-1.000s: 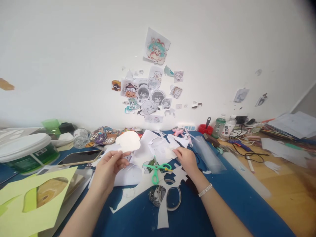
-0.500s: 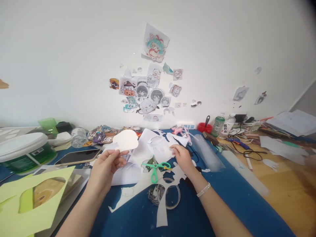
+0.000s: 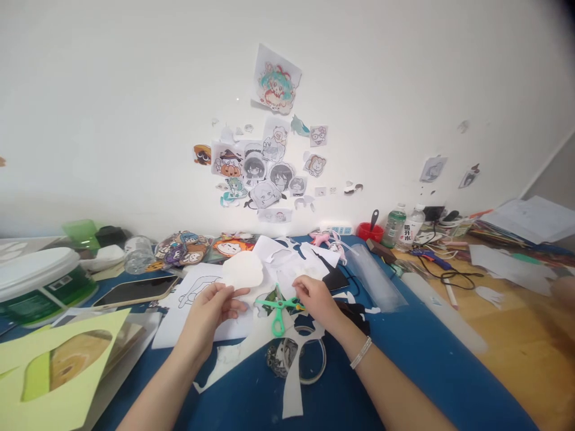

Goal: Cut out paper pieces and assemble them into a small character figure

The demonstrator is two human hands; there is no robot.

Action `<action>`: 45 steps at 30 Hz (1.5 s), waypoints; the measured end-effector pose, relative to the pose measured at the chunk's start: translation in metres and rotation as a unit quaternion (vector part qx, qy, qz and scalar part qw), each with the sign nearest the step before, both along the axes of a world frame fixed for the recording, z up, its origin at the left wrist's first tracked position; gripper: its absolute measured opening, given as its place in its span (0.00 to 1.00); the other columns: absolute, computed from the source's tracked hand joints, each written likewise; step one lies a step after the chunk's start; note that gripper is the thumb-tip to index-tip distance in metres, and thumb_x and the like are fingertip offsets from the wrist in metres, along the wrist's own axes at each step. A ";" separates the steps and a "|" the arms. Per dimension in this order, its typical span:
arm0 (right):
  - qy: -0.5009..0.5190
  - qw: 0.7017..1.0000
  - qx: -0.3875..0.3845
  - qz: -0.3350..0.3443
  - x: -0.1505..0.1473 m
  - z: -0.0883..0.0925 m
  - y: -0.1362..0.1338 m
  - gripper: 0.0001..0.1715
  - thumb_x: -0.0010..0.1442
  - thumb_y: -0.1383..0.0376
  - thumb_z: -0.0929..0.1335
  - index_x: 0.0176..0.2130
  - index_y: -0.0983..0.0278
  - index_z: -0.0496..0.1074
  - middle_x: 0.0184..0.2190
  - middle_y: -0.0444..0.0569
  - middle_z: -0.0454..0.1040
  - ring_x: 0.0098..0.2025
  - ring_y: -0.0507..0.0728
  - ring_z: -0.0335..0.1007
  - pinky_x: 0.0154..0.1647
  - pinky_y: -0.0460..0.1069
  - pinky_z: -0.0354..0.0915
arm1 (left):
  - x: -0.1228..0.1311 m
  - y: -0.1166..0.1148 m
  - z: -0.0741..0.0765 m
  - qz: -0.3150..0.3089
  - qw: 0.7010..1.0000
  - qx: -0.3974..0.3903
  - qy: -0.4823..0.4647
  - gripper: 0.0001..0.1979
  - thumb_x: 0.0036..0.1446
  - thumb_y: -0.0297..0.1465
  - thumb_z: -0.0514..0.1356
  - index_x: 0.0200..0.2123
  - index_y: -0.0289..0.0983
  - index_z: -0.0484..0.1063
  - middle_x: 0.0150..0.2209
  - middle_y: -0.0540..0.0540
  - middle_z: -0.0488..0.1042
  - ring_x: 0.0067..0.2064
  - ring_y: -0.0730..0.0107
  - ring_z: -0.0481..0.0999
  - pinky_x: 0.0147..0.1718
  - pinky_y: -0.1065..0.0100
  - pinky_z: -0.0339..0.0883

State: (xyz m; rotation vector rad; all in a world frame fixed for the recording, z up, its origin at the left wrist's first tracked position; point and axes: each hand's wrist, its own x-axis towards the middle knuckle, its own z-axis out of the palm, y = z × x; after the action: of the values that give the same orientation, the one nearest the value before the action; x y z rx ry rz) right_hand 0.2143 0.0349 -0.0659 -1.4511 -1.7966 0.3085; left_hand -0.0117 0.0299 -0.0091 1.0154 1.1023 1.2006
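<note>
A rounded, cream-white paper cutout (image 3: 244,269) is pinched at its lower edge between the thumb and fingers of my left hand (image 3: 218,306). Drawn together, the fingers of my right hand (image 3: 314,299) hover over white paper; anything in them is too pale to make out. Between my hands lie green-handled scissors (image 3: 278,319), on top of a cut-up sheet of scrap paper (image 3: 293,383). Partly under that scrap is a roll of clear tape (image 3: 323,359). A white sheet with a line drawing (image 3: 179,323) lies left of my left hand.
On the left are a phone (image 3: 135,291), a white-lidded green tub (image 3: 40,287) and a yellow sheet with a cut-out hole (image 3: 67,359). Bottles (image 3: 409,230) and a red bowl (image 3: 363,231) stand at the back right. Paper drawings (image 3: 277,81) cling to the wall.
My left hand has moved right and slightly down with the paper cutout, exposing more of the line drawing. My right hand has shifted left and down, closer to the scissors.
</note>
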 end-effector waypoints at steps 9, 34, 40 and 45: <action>-0.069 0.998 0.003 0.000 -0.004 0.002 -0.003 0.09 0.56 0.69 0.64 0.26 0.62 0.70 0.21 0.44 0.72 0.26 0.53 0.67 0.26 0.44 0.57 | 0.003 0.001 0.000 0.062 0.997 0.040 0.007 0.21 0.37 0.25 0.62 0.35 0.42 0.57 0.21 0.56 0.72 0.28 0.67 0.76 0.29 0.66 0.72; 0.130 0.981 -0.031 0.141 -0.017 0.021 -0.021 0.15 0.62 0.59 0.58 0.37 0.65 0.68 0.21 0.42 0.68 0.22 0.50 0.63 0.23 0.44 0.58 | 0.015 -0.010 -0.003 -0.052 0.995 0.027 0.084 0.16 0.39 0.40 0.65 0.27 0.37 0.63 0.26 0.53 0.67 0.30 0.70 0.73 0.34 0.65 0.74; 0.085 0.989 -0.036 0.114 -0.022 0.035 -0.033 0.16 0.57 0.65 0.61 0.20 0.64 0.54 0.17 0.37 0.49 0.21 0.48 0.46 0.21 0.43 0.45 | 0.016 -0.012 -0.001 -0.177 0.944 0.047 0.274 0.16 0.41 0.42 0.63 0.29 0.36 0.70 0.25 0.49 0.73 0.30 0.63 0.74 0.28 0.66 0.70; -0.018 0.976 -0.057 0.211 -0.010 0.055 -0.041 0.16 0.59 0.66 0.60 0.21 0.64 0.56 0.19 0.39 0.56 0.23 0.48 0.52 0.23 0.43 0.47 | 0.020 -0.019 0.005 -0.282 0.920 0.021 0.273 0.19 0.43 0.40 0.61 0.37 0.34 0.70 0.26 0.49 0.74 0.27 0.65 0.73 0.26 0.67 0.69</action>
State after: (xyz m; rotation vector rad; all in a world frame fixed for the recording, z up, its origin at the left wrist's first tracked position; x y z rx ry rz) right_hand 0.2048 -0.0065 -0.0111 -1.1430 -2.1412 0.6115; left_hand 0.0084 0.0113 -0.0041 1.6268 1.0868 0.4787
